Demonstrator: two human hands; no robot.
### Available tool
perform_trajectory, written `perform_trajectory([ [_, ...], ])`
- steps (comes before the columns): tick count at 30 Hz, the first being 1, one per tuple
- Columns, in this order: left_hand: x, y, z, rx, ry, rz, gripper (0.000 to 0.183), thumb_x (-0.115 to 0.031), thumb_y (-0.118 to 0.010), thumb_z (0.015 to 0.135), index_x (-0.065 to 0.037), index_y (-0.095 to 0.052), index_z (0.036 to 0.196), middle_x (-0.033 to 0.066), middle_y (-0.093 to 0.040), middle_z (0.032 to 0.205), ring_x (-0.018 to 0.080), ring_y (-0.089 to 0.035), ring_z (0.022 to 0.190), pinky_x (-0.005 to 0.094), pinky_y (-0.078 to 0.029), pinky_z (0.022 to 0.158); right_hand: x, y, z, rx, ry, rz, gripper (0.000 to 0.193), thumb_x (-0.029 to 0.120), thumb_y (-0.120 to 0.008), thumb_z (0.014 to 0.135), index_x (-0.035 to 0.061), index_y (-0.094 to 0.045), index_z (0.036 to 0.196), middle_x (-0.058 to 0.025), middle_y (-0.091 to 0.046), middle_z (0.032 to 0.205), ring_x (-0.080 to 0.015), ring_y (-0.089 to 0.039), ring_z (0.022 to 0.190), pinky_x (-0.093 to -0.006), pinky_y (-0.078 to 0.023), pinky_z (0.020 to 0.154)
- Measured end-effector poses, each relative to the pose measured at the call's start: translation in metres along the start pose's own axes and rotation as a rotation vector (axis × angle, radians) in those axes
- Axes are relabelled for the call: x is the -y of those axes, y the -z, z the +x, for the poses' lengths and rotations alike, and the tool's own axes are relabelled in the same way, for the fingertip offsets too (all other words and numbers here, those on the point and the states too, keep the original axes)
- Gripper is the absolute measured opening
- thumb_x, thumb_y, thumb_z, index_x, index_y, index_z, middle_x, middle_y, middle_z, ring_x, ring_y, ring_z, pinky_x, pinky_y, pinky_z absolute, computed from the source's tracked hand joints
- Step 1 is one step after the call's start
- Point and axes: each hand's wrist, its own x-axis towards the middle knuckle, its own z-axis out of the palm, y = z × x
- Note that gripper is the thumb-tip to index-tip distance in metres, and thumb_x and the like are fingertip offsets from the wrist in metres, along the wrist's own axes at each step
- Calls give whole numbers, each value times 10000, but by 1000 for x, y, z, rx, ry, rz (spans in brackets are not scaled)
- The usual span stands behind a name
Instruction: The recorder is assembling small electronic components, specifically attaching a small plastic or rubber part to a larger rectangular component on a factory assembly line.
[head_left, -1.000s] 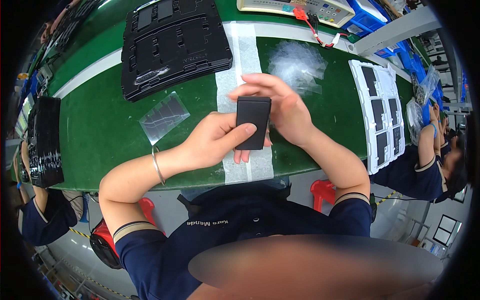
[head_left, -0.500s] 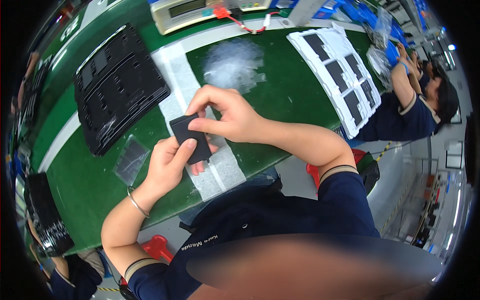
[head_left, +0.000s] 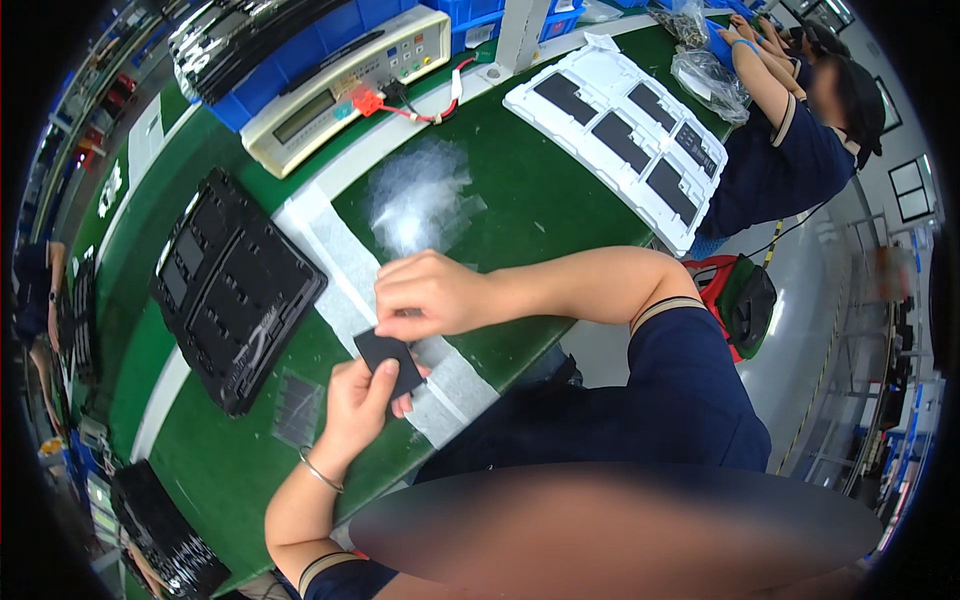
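Note:
A flat black rectangular block, looking like a battery pack (head_left: 404,367), is held above the pale strip of material (head_left: 455,385) on the green table. My left hand (head_left: 352,402) grips it from below left, its thumb across the face and fingers behind. My right hand (head_left: 430,296) is closed at the pack's upper edge, fingers curled and fingertips against the corner; they partly hide that edge. Beyond my right hand lies a pile of clear plastic film pieces (head_left: 415,205). A smaller clear sheet (head_left: 297,408) lies left of my left wrist.
A black moulded tray (head_left: 240,300) lies at left, and a white tray (head_left: 640,190) holding several black packs at right. A meter (head_left: 345,90) with red leads stands at the back near blue bins (head_left: 470,30). A co-worker (head_left: 790,140) sits at far right.
My view has swung, showing more of the meter. My right thumb has drawn back from the pack's face to its upper edge, the fingers curling in. My left hand keeps its hold.

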Motion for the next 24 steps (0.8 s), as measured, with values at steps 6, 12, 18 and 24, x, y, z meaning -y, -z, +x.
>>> perform_trajectory([
  [6, -7, 4, 7, -3, 77, 34, 256, -114, -427, 943, 19, -636, 880, 36, -606, 617, 75, -544, 475, 210, -433, 436, 1, 2, -7, 110, -405, 315, 175, 144, -642, 813, 18, -563, 720, -40, -548, 686, -127, -499, 578, -283, -396, 500],
  [12, -11, 8, 6, 65, 80, 97, 198, -46, -452, 910, 28, -632, 877, 42, -643, 689, 76, -558, 481, 218, -455, 448, -2, -3, -9, 91, -219, 265, 209, 129, -613, 820, 43, -511, 660, -58, -479, 634, -218, -462, 580, -318, -375, 509],
  [18, -7, 10, 6, 93, 58, 118, 195, -46, -449, 910, 34, -625, 883, 51, -656, 726, 77, -563, 491, 218, -462, 453, -2, -1, -9, 82, -142, 155, 206, 172, -622, 791, 50, -509, 669, -58, -504, 640, -227, -512, 625, -324, -424, 556],
  [24, -10, 5, 6, 63, 69, 27, 204, -46, -431, 919, 40, -615, 895, 58, -656, 748, 87, -577, 521, 218, -473, 469, 6, 0, -11, 48, -295, 273, 127, 124, -653, 793, 35, -563, 785, -63, -563, 723, -221, -553, 635, -295, -463, 547],
])
